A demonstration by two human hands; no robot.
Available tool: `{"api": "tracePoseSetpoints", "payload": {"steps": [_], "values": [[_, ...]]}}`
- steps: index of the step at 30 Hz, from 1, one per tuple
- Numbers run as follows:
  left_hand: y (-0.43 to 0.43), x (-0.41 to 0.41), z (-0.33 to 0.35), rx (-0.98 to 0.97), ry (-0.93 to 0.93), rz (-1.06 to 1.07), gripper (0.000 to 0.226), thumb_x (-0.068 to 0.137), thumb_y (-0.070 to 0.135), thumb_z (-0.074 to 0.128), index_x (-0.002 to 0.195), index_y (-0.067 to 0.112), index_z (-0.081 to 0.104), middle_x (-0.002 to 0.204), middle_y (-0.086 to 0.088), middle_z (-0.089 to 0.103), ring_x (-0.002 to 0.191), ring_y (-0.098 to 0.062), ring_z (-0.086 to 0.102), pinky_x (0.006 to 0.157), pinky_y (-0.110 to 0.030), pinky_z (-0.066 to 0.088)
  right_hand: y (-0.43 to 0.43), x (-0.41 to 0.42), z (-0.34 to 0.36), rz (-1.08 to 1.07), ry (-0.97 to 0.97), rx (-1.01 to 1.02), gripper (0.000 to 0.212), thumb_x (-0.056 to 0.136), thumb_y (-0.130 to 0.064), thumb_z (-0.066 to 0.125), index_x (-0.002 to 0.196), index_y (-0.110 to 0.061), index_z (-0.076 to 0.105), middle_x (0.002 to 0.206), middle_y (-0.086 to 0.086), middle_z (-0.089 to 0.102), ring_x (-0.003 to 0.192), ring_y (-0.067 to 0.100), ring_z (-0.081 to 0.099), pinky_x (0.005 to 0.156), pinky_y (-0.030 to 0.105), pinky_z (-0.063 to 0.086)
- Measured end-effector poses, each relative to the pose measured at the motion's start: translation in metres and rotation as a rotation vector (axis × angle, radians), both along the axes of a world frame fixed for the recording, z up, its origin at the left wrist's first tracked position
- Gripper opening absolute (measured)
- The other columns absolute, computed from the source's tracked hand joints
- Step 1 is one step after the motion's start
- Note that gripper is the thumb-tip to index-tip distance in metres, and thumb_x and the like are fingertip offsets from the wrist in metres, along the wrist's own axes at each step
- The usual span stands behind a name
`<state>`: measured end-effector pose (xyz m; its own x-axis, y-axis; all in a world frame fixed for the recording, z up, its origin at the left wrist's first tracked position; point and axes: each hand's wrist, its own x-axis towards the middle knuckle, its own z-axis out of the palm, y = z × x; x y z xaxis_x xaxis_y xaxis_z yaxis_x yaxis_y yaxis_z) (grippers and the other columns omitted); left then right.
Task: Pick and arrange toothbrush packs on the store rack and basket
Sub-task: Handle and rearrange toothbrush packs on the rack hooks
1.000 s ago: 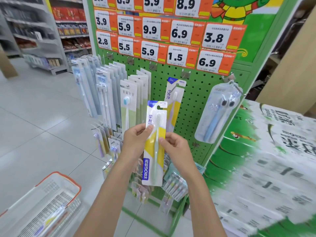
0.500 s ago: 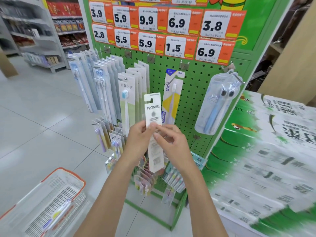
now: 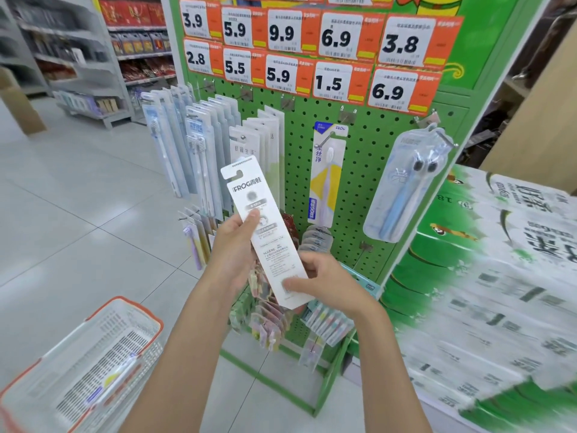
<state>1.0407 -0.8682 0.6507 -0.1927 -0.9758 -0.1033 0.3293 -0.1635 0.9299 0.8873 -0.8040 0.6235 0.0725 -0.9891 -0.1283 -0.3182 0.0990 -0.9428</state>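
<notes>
A long toothbrush pack (image 3: pixel 265 226) shows its white printed back, tilted with its top to the upper left, in front of the green pegboard rack (image 3: pixel 368 170). My left hand (image 3: pixel 234 248) holds its middle, thumb on the card. My right hand (image 3: pixel 324 282) pinches its lower end. One yellow-and-white pack (image 3: pixel 327 173) of the same brand hangs on a hook just right of it. A clear twin-brush pack (image 3: pixel 406 185) hangs farther right. Several white packs (image 3: pixel 199 145) hang at the left. The white basket (image 3: pixel 128 310) with an orange rim sits at the lower left with packs inside.
Small packs (image 3: pixel 271 320) hang low on the rack. Stacked green-and-white cartons (image 3: pixel 487 276) stand close on the right. Orange price tags (image 3: pixel 312 45) top the rack. Store shelves (image 3: pixel 93 57) stand far left across the tiled floor (image 3: pixel 78 220).
The pack was turned from its yellow front to its white back. It now tilts to the upper left, and my right hand has slid down to its lower end.
</notes>
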Motion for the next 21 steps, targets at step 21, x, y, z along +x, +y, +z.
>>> {"api": "tracePoseSetpoints", "payload": {"steps": [21], "values": [[-0.004, -0.011, -0.021, -0.442, -0.455, -0.033, 0.068, 0.084, 0.014, 0.074, 0.141, 0.037, 0.045, 0.131, 0.016, 0.059, 0.124, 0.0, 0.052, 0.103, -0.033, 0.047, -0.042, 0.031, 0.036, -0.263, 0.002, -0.392, 0.033, 0.103, -0.026, 0.046, 0.135, -0.021, 0.055, 0.126, -0.012, 0.058, 0.116, 0.0, 0.053, 0.102, 0.025, 0.043]]}}
